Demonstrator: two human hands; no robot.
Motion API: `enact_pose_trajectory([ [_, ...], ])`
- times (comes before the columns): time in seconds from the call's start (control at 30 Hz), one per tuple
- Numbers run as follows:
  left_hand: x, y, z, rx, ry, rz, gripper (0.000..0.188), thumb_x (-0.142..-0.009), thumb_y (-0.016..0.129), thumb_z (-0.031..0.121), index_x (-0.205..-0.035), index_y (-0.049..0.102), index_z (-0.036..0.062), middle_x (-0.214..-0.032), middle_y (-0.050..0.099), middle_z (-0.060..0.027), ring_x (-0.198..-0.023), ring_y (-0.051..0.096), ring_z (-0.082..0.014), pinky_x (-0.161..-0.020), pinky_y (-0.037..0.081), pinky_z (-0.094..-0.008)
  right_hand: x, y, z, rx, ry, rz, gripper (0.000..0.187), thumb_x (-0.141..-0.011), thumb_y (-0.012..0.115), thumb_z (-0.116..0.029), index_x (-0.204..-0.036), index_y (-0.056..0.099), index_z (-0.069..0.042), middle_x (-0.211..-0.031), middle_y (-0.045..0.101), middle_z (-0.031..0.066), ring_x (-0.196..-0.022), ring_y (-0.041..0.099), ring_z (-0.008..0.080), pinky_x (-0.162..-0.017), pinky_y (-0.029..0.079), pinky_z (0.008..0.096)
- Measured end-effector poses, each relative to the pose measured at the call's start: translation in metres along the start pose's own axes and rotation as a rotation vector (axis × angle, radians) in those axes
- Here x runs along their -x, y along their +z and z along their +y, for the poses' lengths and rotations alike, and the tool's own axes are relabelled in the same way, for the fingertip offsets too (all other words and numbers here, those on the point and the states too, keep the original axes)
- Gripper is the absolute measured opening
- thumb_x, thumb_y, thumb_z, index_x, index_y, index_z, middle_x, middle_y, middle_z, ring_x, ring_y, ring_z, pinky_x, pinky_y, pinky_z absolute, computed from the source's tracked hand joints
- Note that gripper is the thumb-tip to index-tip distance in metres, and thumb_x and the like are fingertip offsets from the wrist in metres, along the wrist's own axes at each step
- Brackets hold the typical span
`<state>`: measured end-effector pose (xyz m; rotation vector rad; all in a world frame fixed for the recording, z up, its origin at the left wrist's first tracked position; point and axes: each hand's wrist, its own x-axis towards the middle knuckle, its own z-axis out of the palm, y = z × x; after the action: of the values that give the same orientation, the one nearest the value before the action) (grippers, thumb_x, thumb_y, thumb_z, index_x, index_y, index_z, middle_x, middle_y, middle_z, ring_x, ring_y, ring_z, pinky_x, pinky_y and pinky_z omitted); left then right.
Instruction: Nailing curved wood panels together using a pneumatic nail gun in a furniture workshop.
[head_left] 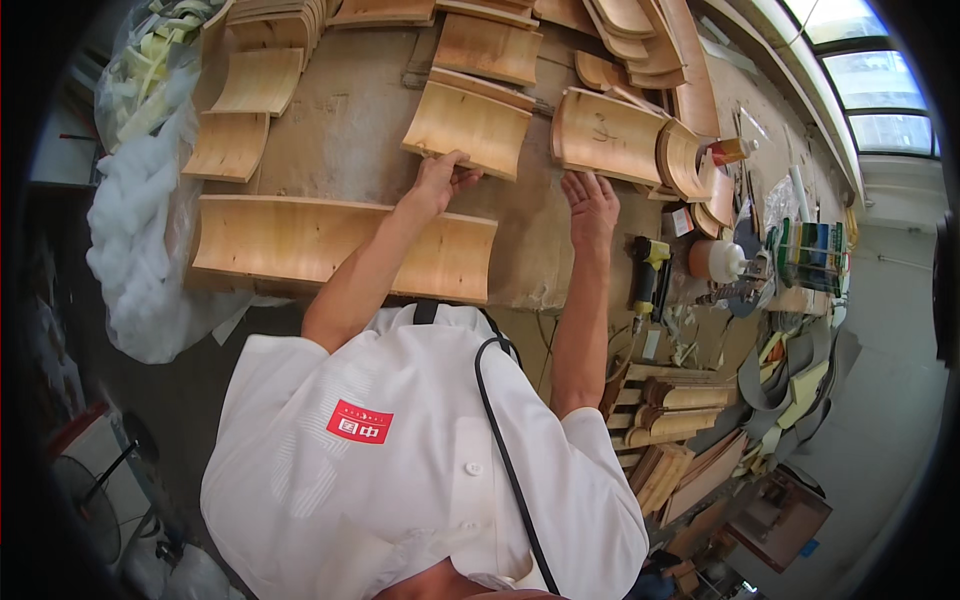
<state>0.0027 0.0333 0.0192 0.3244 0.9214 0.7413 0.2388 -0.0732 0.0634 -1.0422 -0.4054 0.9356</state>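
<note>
A white shirt (pixel 400 400) fills my near view. My left hand (pixel 440 186), half-curled, meets the near edge of a curved wooden panel (pixel 468 122) on the desk (pixel 335 150); my right hand (pixel 592 205), fingers extended, meets a marked panel (pixel 608 130). Whether either grips, I cannot tell.

At the bench's left edge, white fluffy stuffing (pixel 145 240) bulges below pale yellow scraps (pixel 165 85) in clear plastic. To the right, a yellow-and-black tool (pixel 650 270) lies near a white-capped bottle (pixel 712 260), with a red-and-yellow bottle (pixel 733 151) farther up. Grey strips (pixel 790 385) curl lower right; a paned window (pixel 888 90) stands above. The round dark object (pixel 85 505) lower left may be a fan.
</note>
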Motion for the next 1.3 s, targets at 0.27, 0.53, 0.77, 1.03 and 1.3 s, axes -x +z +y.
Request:
enact_pose_trajectory([
  [0.27, -0.013, -0.007, 0.011, 0.122, -0.022, -0.065, 0.02, -0.092, 0.065, 0.013, -0.105, 0.057, 0.0001, -0.093, 0.065, -0.0122, -0.082, 0.068, -0.0231, -0.07, 0.061, -0.0304, -0.01, -0.005, 0.015, -0.153, 0.145, -0.092, 0.042, -0.092, 0.062, -0.006, -0.127, 0.042, 0.006, -0.118, 0.059, 0.0225, -0.096, 0.067, 0.0329, -0.083, 0.058, 0.0417],
  [0.53, 0.034, -0.027, 0.007, -0.153, -0.012, -0.109, 0.03, -0.097, 0.06, 0.026, -0.11, 0.059, -0.0005, -0.098, 0.068, -0.0141, -0.091, 0.067, -0.0216, -0.082, 0.057, -0.0347, 0.006, 0.044, 0.007, 0.297, 0.285, -0.096, 0.037, -0.092, 0.064, -0.012, -0.121, 0.053, 0.008, -0.107, 0.065, 0.0177, -0.088, 0.069, 0.0247, -0.078, 0.059, 0.0347],
  [0.77, 0.142, -0.081, -0.013, -0.425, 0.271, 0.007, 0.031, -0.095, 0.062, 0.018, -0.116, 0.059, -0.0047, -0.101, 0.068, -0.0127, -0.09, 0.067, -0.019, -0.083, 0.055, -0.0316, -0.123, 0.131, 0.015, 0.363, 0.181, -0.312, 0.048, -0.092, 0.065, -0.019, -0.128, 0.047, 0.006, -0.104, 0.064, 0.0212, -0.083, 0.069, 0.0258, -0.074, 0.06, 0.0352],
  [1.03, 0.208, -0.128, -0.042, -0.299, 0.425, 0.388, 0.03, -0.092, 0.066, 0.014, -0.114, 0.059, -0.0056, -0.094, 0.067, -0.0092, -0.082, 0.065, -0.013, -0.076, 0.054, -0.0251, -0.27, 0.192, 0.074, 0.475, 0.328, -0.338, 0.084, -0.088, 0.07, -0.033, -0.151, 0.016, -0.02, -0.124, 0.051, 0.0314, -0.092, 0.066, 0.0377, -0.078, 0.059, 0.0433],
  [1.3, 0.221, -0.137, -0.063, -0.253, 0.554, 0.548, 0.03, -0.091, 0.068, 0.013, -0.112, 0.061, -0.0061, -0.093, 0.067, -0.0078, -0.082, 0.063, -0.0107, -0.076, 0.052, -0.0235, -0.279, 0.218, 0.088, 0.618, 0.027, 0.006, 0.031, -0.082, 0.07, -0.014, -0.106, 0.057, 0.002, -0.091, 0.065, 0.0184, -0.068, 0.066, 0.0282, -0.058, 0.062, 0.0425],
])
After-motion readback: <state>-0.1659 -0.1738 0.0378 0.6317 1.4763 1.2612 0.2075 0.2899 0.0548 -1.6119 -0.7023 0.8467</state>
